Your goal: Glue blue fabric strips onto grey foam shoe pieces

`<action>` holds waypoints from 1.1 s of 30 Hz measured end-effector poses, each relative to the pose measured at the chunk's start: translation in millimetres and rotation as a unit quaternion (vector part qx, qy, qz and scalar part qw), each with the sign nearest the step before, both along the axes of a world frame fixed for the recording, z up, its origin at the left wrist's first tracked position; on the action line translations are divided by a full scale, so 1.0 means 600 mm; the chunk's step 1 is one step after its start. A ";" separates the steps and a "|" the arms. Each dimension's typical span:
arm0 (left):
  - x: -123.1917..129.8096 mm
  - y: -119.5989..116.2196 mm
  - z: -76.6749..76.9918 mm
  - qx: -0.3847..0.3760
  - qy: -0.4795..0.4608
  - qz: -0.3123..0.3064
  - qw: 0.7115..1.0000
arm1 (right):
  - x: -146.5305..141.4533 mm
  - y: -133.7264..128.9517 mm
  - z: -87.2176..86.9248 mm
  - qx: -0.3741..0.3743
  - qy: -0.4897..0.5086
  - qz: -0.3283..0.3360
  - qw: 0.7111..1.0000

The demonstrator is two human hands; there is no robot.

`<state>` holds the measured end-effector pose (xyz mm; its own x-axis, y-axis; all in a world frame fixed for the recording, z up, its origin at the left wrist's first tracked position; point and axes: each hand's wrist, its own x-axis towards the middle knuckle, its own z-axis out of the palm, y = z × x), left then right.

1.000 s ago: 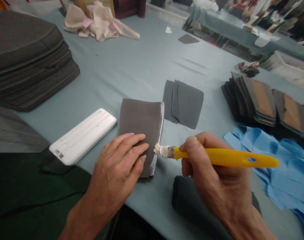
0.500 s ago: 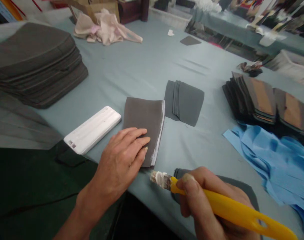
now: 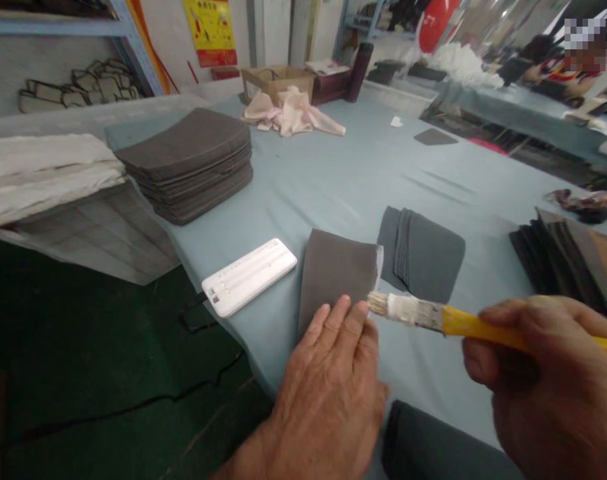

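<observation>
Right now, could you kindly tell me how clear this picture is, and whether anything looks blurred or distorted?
In the head view, the wide lens bends the blue shelf upright and enlarges the right hand; a pixelated patch covers the top right corner; the far right background looks smeared; the lighting is soft, without harsh glare on the table cloth.

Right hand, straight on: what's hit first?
The yellow-handled brush in the right hand leads; its bristles would likely meet the whitened edge of the grey sheet first, just beside the left hand. Depth is unclear, so they may already touch.
</observation>
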<state>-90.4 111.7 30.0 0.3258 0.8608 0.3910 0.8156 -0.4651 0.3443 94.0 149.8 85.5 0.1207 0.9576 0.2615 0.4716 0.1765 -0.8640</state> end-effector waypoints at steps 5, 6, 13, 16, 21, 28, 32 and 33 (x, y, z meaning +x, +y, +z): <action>0.007 -0.002 -0.017 -0.042 -0.034 0.004 0.999 | -0.095 0.031 0.014 -0.017 0.080 0.023 0.996; 0.007 -0.001 -0.020 -0.049 -0.044 0.002 0.998 | -0.105 0.035 0.013 -0.017 0.080 0.043 0.996; 0.015 0.011 -0.036 -0.022 -0.096 0.009 0.995 | -0.130 0.054 -0.019 -0.077 0.080 0.133 0.985; 0.019 0.013 -0.043 0.011 -0.102 0.022 0.995 | -0.132 0.064 -0.027 -0.072 0.027 0.139 0.987; 0.020 0.008 -0.062 0.010 -0.075 0.034 0.997 | -0.136 0.091 -0.029 -0.051 -0.053 0.148 0.986; 0.017 0.005 -0.074 0.076 -0.065 0.043 0.994 | -0.150 0.117 -0.027 -0.024 -0.085 0.126 0.988; 0.016 0.005 -0.079 0.086 -0.050 0.030 0.995 | -0.165 0.131 -0.021 -0.013 -0.091 0.096 0.991; 0.016 0.005 -0.080 0.093 -0.052 0.033 0.994 | -0.168 0.137 -0.021 -0.005 -0.097 0.089 0.991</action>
<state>-81.1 115.0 -17.7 0.2205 0.7884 0.5743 0.8115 -0.4749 0.3404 -6.6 231.9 73.1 -0.1027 0.9617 0.2540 0.5909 0.2644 -0.7622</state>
